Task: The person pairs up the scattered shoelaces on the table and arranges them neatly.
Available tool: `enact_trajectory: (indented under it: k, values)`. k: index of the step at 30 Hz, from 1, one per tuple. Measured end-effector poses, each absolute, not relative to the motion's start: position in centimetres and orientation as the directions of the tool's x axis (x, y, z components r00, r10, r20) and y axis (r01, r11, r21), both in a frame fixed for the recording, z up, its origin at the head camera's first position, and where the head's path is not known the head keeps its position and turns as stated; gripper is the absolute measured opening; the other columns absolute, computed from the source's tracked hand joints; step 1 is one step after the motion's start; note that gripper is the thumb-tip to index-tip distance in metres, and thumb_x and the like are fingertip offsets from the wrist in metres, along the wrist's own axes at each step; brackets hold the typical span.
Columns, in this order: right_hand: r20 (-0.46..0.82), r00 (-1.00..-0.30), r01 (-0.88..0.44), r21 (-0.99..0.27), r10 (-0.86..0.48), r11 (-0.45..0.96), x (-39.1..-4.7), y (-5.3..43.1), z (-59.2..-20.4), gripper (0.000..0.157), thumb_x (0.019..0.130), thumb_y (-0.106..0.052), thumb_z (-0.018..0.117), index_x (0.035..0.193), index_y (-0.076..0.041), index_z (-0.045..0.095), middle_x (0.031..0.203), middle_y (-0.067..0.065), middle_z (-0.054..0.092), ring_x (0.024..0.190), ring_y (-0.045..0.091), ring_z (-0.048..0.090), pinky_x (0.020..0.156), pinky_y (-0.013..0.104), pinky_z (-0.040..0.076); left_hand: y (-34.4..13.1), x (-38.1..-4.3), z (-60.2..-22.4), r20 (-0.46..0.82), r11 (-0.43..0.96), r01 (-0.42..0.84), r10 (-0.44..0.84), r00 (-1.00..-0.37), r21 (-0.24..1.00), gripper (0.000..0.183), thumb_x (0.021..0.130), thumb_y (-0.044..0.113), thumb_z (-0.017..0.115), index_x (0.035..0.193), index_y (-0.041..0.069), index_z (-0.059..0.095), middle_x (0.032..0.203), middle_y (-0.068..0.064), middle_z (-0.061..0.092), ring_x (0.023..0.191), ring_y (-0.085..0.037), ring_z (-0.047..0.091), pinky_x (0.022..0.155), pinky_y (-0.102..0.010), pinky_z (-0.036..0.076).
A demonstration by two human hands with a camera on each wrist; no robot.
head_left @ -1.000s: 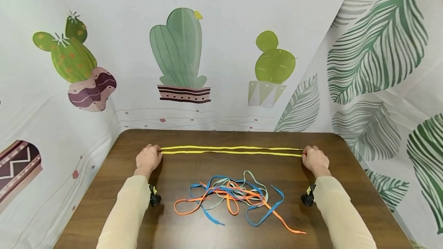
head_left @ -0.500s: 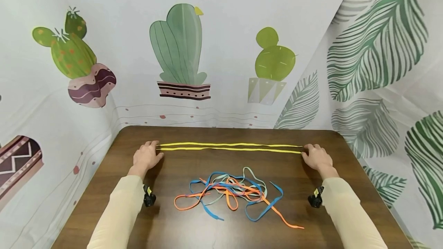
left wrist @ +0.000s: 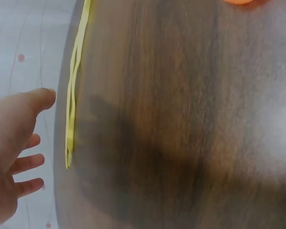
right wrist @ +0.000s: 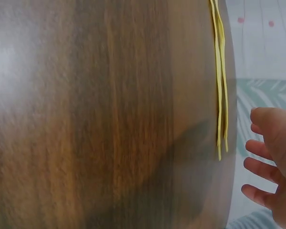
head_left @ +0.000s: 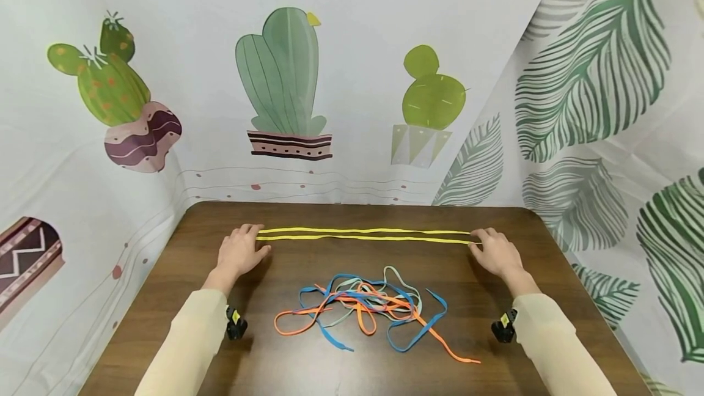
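Yellow flat lacing (head_left: 357,231) lies in two nearly parallel strands along the far side of the brown wood-grain table (head_left: 297,377). The left hand (head_left: 239,252) and right hand (head_left: 497,253), fingers loosely spread, are near opposite ends, gripping nothing. Nearer the person lies a tangle of orange, blue and pale-green laces (head_left: 360,305).

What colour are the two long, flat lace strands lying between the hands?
Yellow; both flat lace strands show best in the head view.
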State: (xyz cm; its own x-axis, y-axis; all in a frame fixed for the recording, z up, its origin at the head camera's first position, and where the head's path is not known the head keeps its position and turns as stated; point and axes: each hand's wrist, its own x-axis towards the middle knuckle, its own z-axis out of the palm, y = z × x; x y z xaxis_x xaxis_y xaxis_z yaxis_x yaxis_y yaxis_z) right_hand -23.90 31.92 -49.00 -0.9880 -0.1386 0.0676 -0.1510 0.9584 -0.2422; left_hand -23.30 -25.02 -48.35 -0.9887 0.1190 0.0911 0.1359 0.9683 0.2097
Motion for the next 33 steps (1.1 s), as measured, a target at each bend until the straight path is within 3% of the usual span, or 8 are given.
enact_trajectory:
  k: [8, 20, 33]
  values:
    - [0.137, -0.964, -0.255, -0.219, -0.23, 0.942, -23.3, 30.3, -48.7, 0.033, 0.088, -0.023, 0.059, 0.116, -0.006, 0.058, 0.114, 0.022, 0.055, 0.097, 0.042, 0.055, 0.066, 0.051, 0.047, -23.2, -22.5, -47.8, 0.132, 0.961, 0.204, 0.181, -0.975, 0.186, 0.057, 0.082, 0.038, 0.066, 0.127, 0.007, 0.051, 0.125, -0.019, 0.05, 0.113, -0.04, 0.047, 0.091, -0.056, 0.037]
    - [0.299, -0.878, -0.426, -0.131, -0.374, 0.895, -22.8, 26.5, -47.9, 0.027, 0.082, -0.018, 0.066, 0.106, -0.006, 0.064, 0.102, 0.012, 0.061, 0.092, 0.033, 0.057, 0.074, 0.047, 0.049, -18.9, -21.7, -46.8, 0.195, 0.935, 0.336, 0.311, -0.93, 0.111, 0.057, 0.079, 0.042, 0.067, 0.125, 0.01, 0.054, 0.119, -0.012, 0.056, 0.11, -0.033, 0.052, 0.09, -0.054, 0.04]
    - [0.344, -0.806, -0.532, -0.067, -0.481, 0.844, -22.3, 22.6, -46.8, 0.024, 0.081, -0.023, 0.068, 0.103, -0.011, 0.065, 0.094, 0.004, 0.062, 0.082, 0.025, 0.062, 0.069, 0.041, 0.05, -14.3, -20.9, -47.7, 0.207, 0.897, 0.431, 0.405, -0.891, 0.1, 0.051, 0.077, 0.042, 0.069, 0.118, 0.014, 0.059, 0.111, -0.008, 0.059, 0.105, -0.03, 0.055, 0.092, -0.049, 0.041]
